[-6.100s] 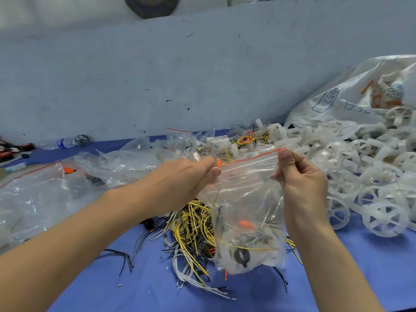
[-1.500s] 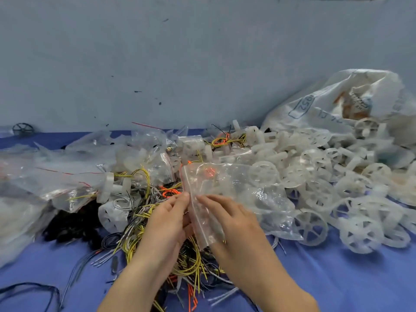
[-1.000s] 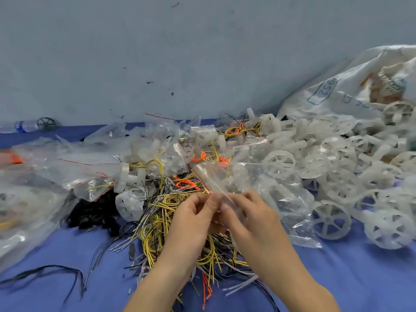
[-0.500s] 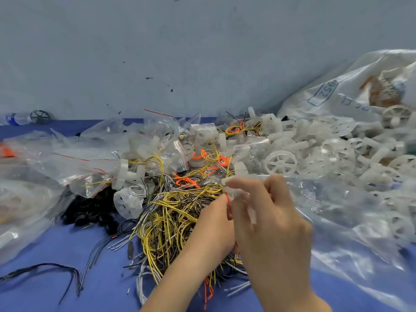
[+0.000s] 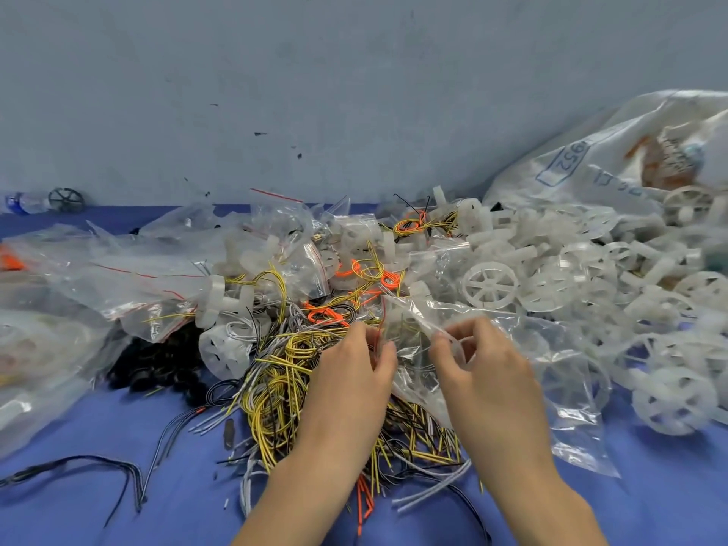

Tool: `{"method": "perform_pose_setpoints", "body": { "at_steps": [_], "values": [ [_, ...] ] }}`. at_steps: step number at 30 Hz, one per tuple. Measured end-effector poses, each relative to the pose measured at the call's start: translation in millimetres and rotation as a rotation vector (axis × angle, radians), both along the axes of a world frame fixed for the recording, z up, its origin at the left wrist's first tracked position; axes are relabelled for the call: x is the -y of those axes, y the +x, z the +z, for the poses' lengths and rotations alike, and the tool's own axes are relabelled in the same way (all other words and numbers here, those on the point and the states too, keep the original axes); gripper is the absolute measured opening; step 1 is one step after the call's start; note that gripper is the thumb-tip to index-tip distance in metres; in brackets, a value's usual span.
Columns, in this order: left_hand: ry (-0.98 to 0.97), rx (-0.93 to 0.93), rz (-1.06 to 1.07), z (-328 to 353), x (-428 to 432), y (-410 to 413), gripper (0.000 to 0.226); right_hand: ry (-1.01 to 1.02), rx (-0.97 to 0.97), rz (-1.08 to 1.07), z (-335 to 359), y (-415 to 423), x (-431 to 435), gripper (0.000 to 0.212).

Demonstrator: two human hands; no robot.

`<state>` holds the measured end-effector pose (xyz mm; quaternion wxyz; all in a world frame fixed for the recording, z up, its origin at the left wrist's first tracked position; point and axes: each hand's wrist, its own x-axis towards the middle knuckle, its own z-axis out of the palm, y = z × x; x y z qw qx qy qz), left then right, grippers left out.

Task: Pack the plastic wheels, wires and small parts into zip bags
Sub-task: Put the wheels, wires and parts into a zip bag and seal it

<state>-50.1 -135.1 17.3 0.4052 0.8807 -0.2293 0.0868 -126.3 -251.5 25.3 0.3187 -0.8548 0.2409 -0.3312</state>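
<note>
An empty clear zip bag with a red seal line is held over the wire pile. My left hand pinches its left edge at the mouth. My right hand pinches the other side of the mouth, fingers curled round the film. Below both hands lies a tangle of yellow, black, white and orange wires. White plastic wheels are heaped to the right. Small black parts lie at the left of the wires.
Filled zip bags pile up at the left on the blue table. More empty bags lie under my right hand. A big white sack leans on the grey wall at the right. Loose black wires trail front left.
The filled bag from before is gone from my hands. I have picked an empty bag off the pile, and my hands have spread apart at its mouth since half a second ago.
</note>
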Motion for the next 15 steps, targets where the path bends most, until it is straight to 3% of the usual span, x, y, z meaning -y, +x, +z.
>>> {"method": "perform_pose_setpoints", "body": {
  "at_steps": [4, 7, 12, 15],
  "values": [
    [0.069, 0.181, 0.064, 4.6, 1.3, -1.1, 0.03, -0.018, -0.044, 0.065, 2.1, -0.7, -3.3, 0.015],
    [0.121, 0.292, 0.099, 8.7, 3.9, 4.2, 0.026, -0.06, -0.064, 0.102, 1.0, -3.1, -4.8, 0.003],
    [0.166, 0.385, 0.177, 16.0, 2.0, 17.7, 0.027, 0.062, -0.055, 0.12, 0.6, -5.3, 6.6, 0.011],
    [0.147, 0.527, 0.074, 21.4, 0.8, 7.7, 0.019, 0.134, -0.004, 0.115, 3.1, -6.3, 13.9, 0.013]
  ]
}}
